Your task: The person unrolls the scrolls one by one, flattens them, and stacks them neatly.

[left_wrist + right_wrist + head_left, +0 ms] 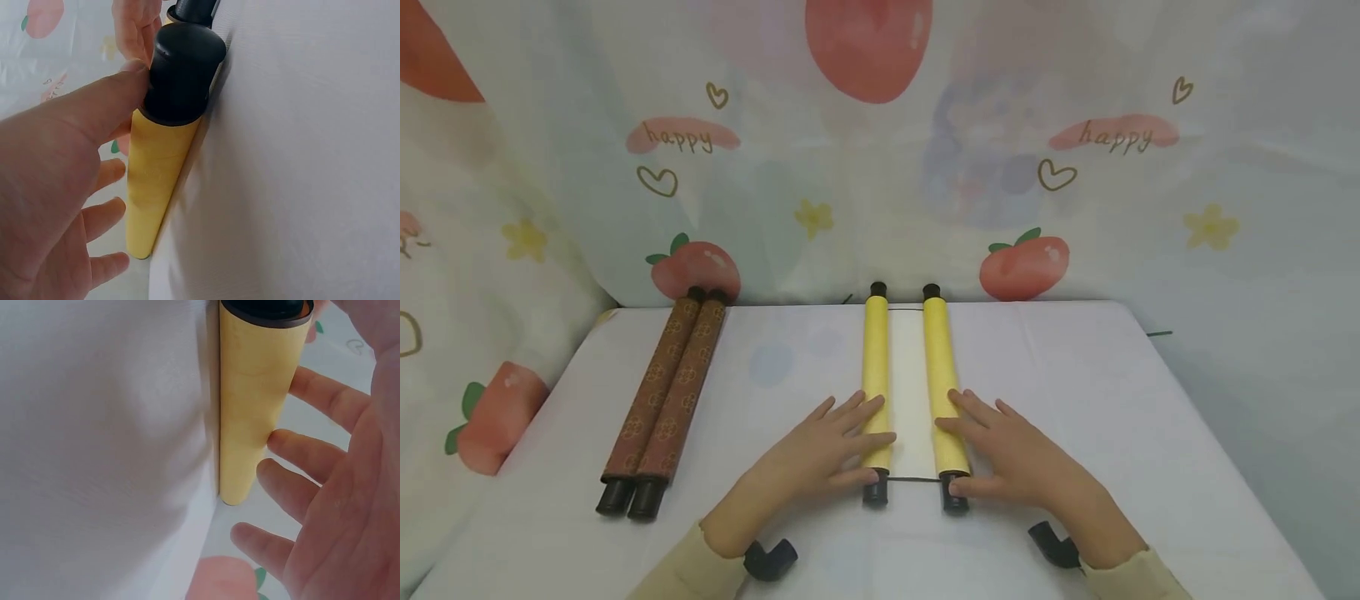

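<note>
A yellow scroll lies on the table, its left roll [876,350] and right roll [937,350] standing apart with a strip of pale paper [912,392] between them. My left hand [823,446] rests spread on the near half of the left roll. In the left wrist view the thumb lies at the black end knob [184,75], with the other fingers extended. My right hand [1018,454] lies likewise at the right roll, its straight fingers touching the yellow side and the thumb at the knob. The right wrist view shows those fingertips [278,439] against the roll.
A brown patterned scroll [658,392], both rolls side by side, lies at the table's left. Black curved pieces [771,560] show at each wrist. Behind the white-covered table [1060,375] hangs a printed cloth [880,192], close to the rolls' far knobs.
</note>
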Demonstrator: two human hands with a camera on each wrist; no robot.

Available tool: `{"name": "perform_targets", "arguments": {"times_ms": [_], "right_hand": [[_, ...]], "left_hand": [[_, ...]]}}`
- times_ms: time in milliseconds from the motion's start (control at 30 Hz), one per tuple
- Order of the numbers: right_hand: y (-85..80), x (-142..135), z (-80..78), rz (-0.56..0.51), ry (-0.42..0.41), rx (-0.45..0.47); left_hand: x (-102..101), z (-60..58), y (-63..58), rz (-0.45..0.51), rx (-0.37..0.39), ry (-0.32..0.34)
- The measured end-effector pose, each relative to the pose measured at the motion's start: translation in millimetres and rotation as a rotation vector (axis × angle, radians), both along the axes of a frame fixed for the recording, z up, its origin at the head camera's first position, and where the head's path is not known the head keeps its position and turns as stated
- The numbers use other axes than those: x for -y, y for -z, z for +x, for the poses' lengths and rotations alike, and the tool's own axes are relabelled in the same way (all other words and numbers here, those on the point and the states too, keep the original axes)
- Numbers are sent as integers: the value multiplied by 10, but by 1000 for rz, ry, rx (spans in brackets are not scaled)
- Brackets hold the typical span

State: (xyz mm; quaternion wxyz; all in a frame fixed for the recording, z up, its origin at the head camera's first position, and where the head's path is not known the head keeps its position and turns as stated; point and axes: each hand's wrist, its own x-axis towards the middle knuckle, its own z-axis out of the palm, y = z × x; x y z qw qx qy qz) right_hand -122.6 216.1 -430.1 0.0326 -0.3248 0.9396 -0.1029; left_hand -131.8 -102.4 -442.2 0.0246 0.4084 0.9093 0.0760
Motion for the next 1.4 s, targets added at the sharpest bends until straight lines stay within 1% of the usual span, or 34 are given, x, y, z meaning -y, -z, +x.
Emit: {"name": "perform_targets", "arguments": {"times_ms": [100, 300, 533, 667, 767, 900, 1033, 1167, 1300, 1400], "right_hand": [[13, 10, 10, -8, 0, -15], [52, 21, 21, -45, -2, 20], [52, -11, 2, -45, -18, -4], [52, -44, -11, -51, -15, -12], [51, -46, -17, -75, -20, 5], [47, -39, -11, -93, -29, 28], [35, -38, 3, -83, -34, 8], [31, -44, 17, -63, -24, 0], [31, -56, 17, -76, -9, 6], [31, -65, -5, -87, -5, -17]], "left_hand": [[20, -3, 11, 8, -19, 6], [27, -16, 52, 3, -30, 18], [2, -55, 57, 36, -72, 31], [-4, -72, 80, 33, -98, 30], [-6, -71, 100, 22, -92, 31], [-7, -44, 93, 17, -47, 42], [-2, -16, 66, 16, -20, 43], [12, -10, 58, 25, -28, 35], [31, -25, 61, 47, -40, 33], [40, -47, 70, 63, -53, 33]]}}
